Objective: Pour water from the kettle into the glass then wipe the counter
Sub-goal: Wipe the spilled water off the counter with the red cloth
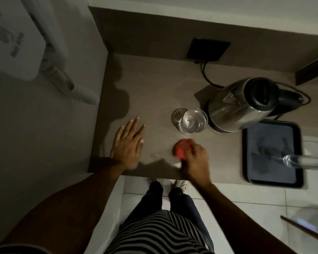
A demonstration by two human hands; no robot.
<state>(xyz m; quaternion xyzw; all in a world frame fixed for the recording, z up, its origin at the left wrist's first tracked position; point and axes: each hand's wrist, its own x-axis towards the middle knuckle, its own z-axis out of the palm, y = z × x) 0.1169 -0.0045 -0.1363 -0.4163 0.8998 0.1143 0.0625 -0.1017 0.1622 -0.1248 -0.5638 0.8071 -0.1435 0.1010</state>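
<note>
The right hand (195,158) was closed over a red cloth (182,148), pressing it on the counter (154,85). Just beyond that grip stood the glass (193,121), the kettle (240,103) touching it. The left hand (129,143) lay flat, fingers spread, holding nothing.

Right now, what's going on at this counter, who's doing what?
A person stands at the counter, wiping it. The right hand presses a red cloth onto the surface near the front edge, blurred as if in motion. The left hand lies flat and open on the counter. The glass holds water and stands beside the kettle, which sits upright on its base, so the pouring looks done. A dark tray lies to the right.
</note>
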